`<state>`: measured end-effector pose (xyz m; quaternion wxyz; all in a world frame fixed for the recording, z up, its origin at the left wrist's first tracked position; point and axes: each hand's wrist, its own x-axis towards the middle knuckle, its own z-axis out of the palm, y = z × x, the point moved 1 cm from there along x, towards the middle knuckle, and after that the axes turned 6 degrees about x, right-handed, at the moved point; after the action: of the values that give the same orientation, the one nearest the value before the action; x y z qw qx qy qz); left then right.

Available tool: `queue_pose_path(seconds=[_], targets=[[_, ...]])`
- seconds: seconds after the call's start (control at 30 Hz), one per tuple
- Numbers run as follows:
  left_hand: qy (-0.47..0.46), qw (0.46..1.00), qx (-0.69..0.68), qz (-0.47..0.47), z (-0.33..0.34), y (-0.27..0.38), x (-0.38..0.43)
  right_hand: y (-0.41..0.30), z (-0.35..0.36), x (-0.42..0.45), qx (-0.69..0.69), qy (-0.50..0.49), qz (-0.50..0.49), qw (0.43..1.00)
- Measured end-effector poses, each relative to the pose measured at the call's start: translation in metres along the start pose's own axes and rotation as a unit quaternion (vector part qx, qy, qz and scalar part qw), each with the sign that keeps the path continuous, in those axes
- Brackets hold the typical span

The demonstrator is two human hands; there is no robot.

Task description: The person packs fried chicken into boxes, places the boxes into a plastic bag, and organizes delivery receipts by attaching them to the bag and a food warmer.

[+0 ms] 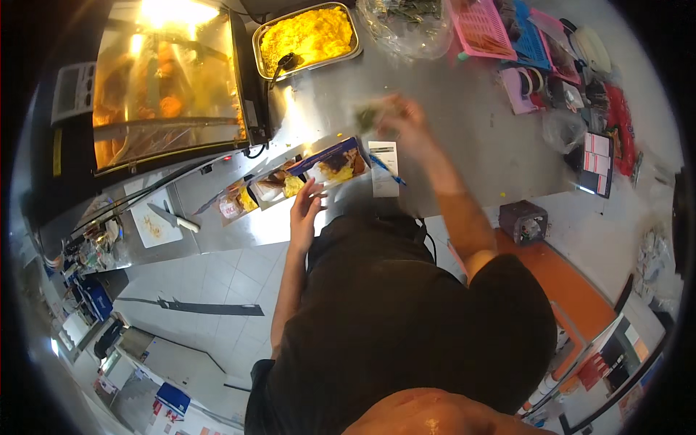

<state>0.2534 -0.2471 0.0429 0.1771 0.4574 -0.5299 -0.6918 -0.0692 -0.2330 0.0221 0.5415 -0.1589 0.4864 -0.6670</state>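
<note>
My right hand is blurred by motion above the steel counter, its fingers closed on a small clear bag with something dark green in it or on it; exactly what is too blurred to tell. My left hand, fingers apart and empty, is at the near edge of a food box with a raised blue lid flap. Inside that box are yellow food and dark brown pieces. Two more filled boxes stand in a row to its left. A printed paper slip with a blue pen on it lies right of the boxes.
A lit glass food warmer stands at the upper left, beside a foil tray of yellow food with a black ladle. A knife rests on a white cutting board. Pink and blue baskets and a phone are at right.
</note>
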Motion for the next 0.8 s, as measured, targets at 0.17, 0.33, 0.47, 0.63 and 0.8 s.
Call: queue_pose_path(seconds=[0.17,0.33,0.47,0.63,0.8], targets=[[0.021,0.999,0.011,-0.036,-0.028,-0.030,-0.016,0.106,0.099,-0.113,-0.056,-0.172,0.132,0.975],[0.107,0.990,0.092,0.001,-0.112,-0.054,-0.035,0.128,0.124,-0.111,-0.292,-0.234,0.058,0.925],[0.314,0.908,0.240,0.143,-0.210,-0.079,-0.021,0.183,0.137,-0.098,-0.320,-0.180,-0.006,0.930],[0.404,0.845,0.338,0.094,-0.282,-0.118,-0.006,0.207,0.175,-0.094,-0.204,-0.150,0.170,0.952],[0.524,0.646,0.550,0.079,-0.282,-0.133,-0.007,0.197,0.216,-0.108,-0.103,-0.125,0.163,0.973]])
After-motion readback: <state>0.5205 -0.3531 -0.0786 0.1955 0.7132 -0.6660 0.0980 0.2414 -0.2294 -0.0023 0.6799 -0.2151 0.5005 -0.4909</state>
